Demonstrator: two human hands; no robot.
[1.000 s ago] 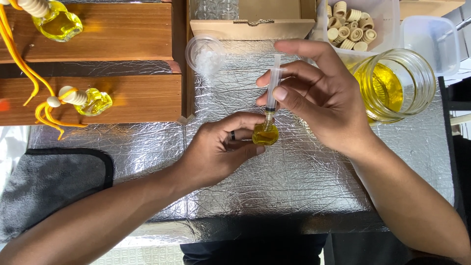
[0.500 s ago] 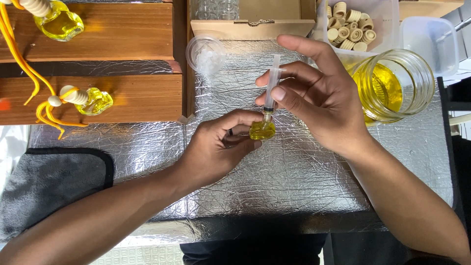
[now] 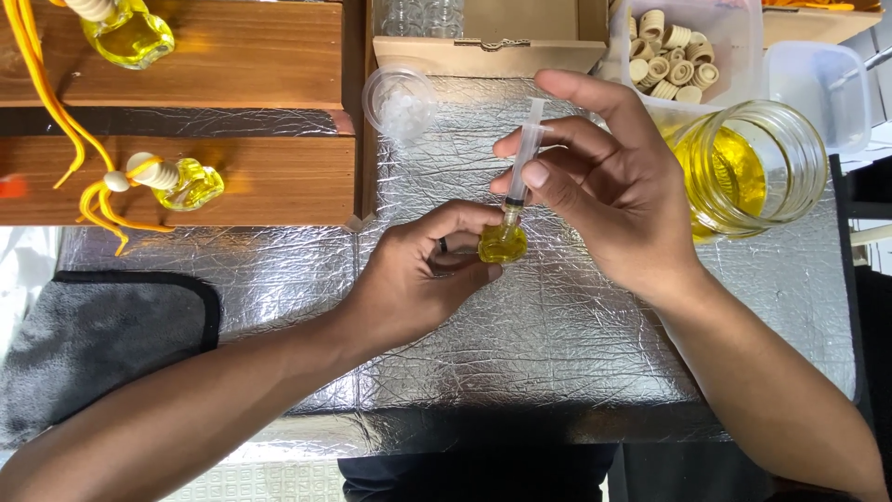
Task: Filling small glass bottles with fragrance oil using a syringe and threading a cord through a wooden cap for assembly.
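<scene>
My left hand (image 3: 423,274) pinches a small glass bottle (image 3: 503,244) filled with yellow liquid, just above the silver foil mat (image 3: 520,344). My right hand (image 3: 613,186) holds a clear plastic syringe (image 3: 523,163) upright, its tip set in the bottle's neck. The thumb lies against the syringe's barrel and the fingers curl around it. Both hands meet at the middle of the mat.
A glass jar of yellow liquid (image 3: 748,167) stands at the right. Behind it sits a clear tub of wooden caps (image 3: 674,51) and a cardboard box (image 3: 488,42). Two filled bottles with yellow cords (image 3: 181,181) rest on wooden shelves at left. A grey cloth (image 3: 93,335) lies lower left.
The hands, bottle and syringe have stayed almost still; the bottle sits very slightly higher than a second ago.
</scene>
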